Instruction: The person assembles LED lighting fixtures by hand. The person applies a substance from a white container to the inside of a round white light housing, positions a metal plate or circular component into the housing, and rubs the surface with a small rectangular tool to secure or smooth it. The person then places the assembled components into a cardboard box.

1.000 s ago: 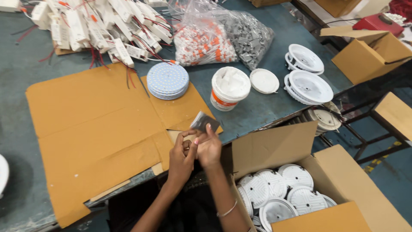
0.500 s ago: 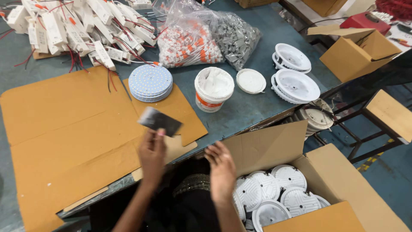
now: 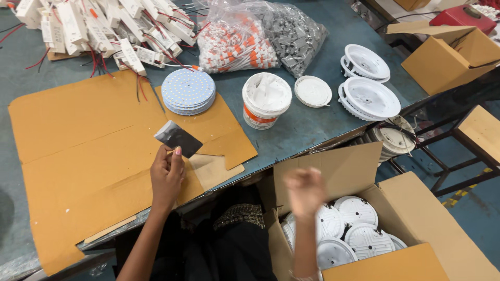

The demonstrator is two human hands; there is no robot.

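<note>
My left hand (image 3: pixel 166 176) holds a small dark flat card (image 3: pixel 178 138) up over the brown cardboard sheet (image 3: pixel 78 151) on the table. My right hand (image 3: pixel 306 190) is blurred, fingers curled with nothing seen in it, above an open cardboard box (image 3: pixel 416 229) of white round lamp housings (image 3: pixel 357 229) at my right side. A stack of round bluish LED boards (image 3: pixel 188 91) lies just beyond the card. A white tub (image 3: pixel 266 100) stands to the right of that stack.
Bags of orange-white and grey parts (image 3: pixel 260 36) and a heap of white driver units with red wires (image 3: pixel 99 26) fill the table's back. White lamp housings (image 3: pixel 369 98) and a lid (image 3: pixel 312 91) lie at right. Cardboard boxes (image 3: pixel 448 52) stand beyond the edge.
My hands have parted: the left kept the dark card and moved left over the cardboard, the right dropped down to the box of white housings.
</note>
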